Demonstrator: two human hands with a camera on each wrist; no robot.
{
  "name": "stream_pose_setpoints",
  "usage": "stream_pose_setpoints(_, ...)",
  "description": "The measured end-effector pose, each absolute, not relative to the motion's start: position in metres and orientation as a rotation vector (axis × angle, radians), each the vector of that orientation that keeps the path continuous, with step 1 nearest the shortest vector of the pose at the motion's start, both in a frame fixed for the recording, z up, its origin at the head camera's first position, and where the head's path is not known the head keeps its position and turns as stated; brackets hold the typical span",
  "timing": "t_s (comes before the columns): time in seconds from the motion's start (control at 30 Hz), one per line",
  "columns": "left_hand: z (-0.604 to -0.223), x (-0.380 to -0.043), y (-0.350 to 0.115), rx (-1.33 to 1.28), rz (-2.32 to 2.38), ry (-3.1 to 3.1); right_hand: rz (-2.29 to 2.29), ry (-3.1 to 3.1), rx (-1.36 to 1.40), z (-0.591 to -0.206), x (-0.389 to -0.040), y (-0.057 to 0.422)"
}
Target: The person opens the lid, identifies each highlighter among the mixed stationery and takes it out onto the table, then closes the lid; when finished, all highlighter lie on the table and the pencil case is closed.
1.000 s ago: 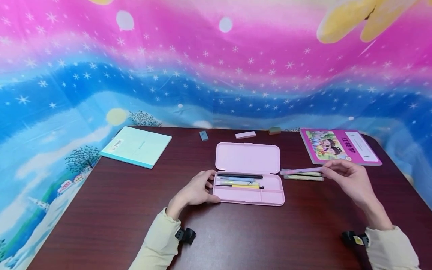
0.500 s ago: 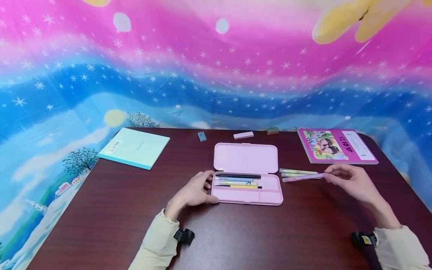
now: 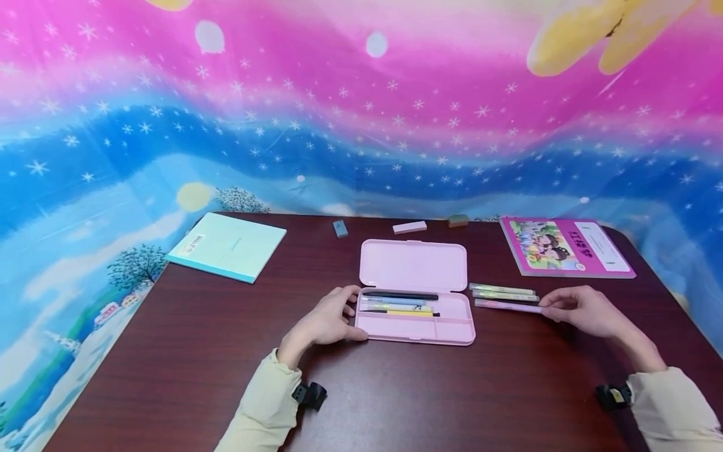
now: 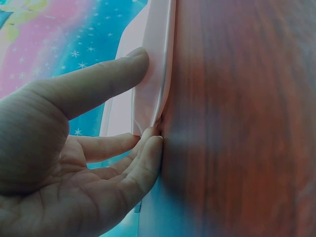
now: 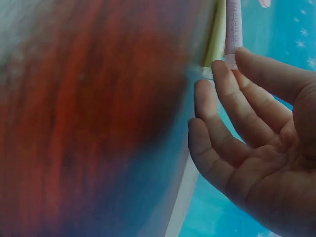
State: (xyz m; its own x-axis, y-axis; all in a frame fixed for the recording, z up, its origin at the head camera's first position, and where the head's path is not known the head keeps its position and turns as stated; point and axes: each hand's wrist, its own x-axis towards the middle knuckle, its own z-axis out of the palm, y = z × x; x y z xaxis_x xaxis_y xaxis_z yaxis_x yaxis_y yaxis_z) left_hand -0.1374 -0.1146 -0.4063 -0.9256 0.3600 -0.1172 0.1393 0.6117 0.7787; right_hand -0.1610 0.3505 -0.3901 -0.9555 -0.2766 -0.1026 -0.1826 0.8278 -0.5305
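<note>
A pink pencil case (image 3: pixel 413 266) lies unfolded on the dark wooden table, lid towards the back. My left hand (image 3: pixel 327 319) holds its left end, thumb on the front wall (image 4: pixel 152 74) and fingers at the corner. Inside lie a black pen (image 3: pixel 400 295), a yellow pencil-like stick (image 3: pixel 408 312) and other slim pens. To the right of the case, my right hand (image 3: pixel 590 314) pinches the right end of a lilac pen (image 3: pixel 508 306) between thumb and fingertips. Two yellow-green pens (image 3: pixel 506 295) lie just behind it, roughly parallel.
Along the back edge sit a blue eraser (image 3: pixel 340 228), a pink eraser (image 3: pixel 410 227) and a greenish-brown block (image 3: pixel 458 220). A mint notebook (image 3: pixel 231 245) lies at the back left. At the back right is a magenta picture-covered book (image 3: pixel 565 248).
My right hand has brought the lilac pen from above the yellow-green pens forward and down to their near side. The left hand keeps its hold on the case.
</note>
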Motion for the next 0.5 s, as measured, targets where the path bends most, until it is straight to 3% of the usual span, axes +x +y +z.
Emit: stream_pose_setpoints(0.5, -0.406, -0.137, -0.115, 0.394, 1.196, 2.584, -0.620, 2.874, -0.393, -0.397, -0.172, 0.348)
